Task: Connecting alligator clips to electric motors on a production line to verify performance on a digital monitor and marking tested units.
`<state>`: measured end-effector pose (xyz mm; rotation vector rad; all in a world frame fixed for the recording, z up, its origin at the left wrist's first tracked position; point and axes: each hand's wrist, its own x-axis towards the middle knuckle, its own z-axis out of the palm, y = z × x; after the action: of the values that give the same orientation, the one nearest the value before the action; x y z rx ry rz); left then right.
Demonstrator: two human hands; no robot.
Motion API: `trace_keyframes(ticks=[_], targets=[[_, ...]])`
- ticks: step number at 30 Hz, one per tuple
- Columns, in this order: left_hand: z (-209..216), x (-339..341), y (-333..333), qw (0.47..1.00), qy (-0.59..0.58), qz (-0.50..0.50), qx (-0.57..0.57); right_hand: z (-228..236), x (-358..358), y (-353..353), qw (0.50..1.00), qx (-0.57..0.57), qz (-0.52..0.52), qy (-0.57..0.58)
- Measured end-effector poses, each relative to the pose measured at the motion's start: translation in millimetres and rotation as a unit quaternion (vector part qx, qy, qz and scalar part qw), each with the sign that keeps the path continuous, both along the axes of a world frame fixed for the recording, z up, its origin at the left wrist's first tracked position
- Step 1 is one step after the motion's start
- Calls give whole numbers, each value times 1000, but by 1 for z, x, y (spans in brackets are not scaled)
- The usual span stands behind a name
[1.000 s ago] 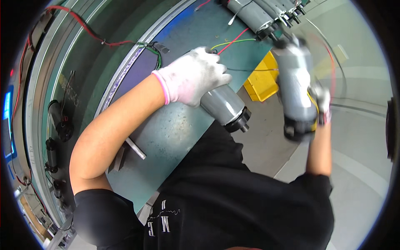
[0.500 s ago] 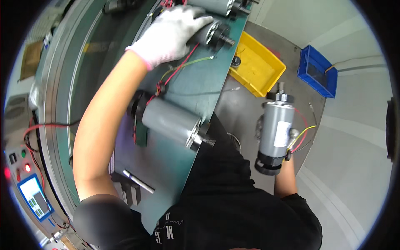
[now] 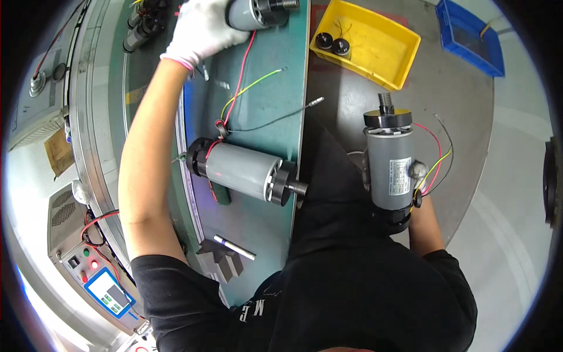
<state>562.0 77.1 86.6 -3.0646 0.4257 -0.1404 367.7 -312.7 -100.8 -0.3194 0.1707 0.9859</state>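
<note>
My left hand (image 3: pixel 202 29), in a white glove with a pink cuff, is at the far end of the green bench, its fingers closed round the rear of a grey electric motor (image 3: pixel 243 14) with a threaded shaft. My right hand (image 3: pixel 418 171) grips a second grey motor (image 3: pixel 384 161) off the bench's right side, shaft pointing away from me. That motor hides most of the hand; a gloved thumb shows beside the white label. Red, yellow-green and black leads hang from it. Between my arms a third motor (image 3: pixel 243 170) lies on the bench, its leads spread on the surface.
A yellow bin (image 3: pixel 381 41) with two small black-capped parts stands beyond the held motor, and a blue bin (image 3: pixel 469 38) is farther right. A marker pen (image 3: pixel 234 247) and grey metal blocks (image 3: pixel 218 264) lie near me. A control box (image 3: pixel 97 270) stands left, beyond the conveyor rail.
The view has shifted, so the bench and bins sit differently. My left hand and its motor appear farther up at the view's edge. The right-hand motor stays gripped, slightly turned and higher in view.
</note>
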Motion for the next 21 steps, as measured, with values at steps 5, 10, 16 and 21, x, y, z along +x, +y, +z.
trace_keyframes(ticks=[5,10,16,21], targets=[[-21,-5,33,991,-86,-64,80,-16,6,-15,997,-56,14,-41],[-66,-53,20,978,90,190,18,-13,3,-8,999,33,28,-5],[-70,-72,34,982,121,97,-106,-15,9,-6,997,-5,60,-52],[-1,-106,33,923,185,147,-302,-1,13,-2,997,41,44,-39]])
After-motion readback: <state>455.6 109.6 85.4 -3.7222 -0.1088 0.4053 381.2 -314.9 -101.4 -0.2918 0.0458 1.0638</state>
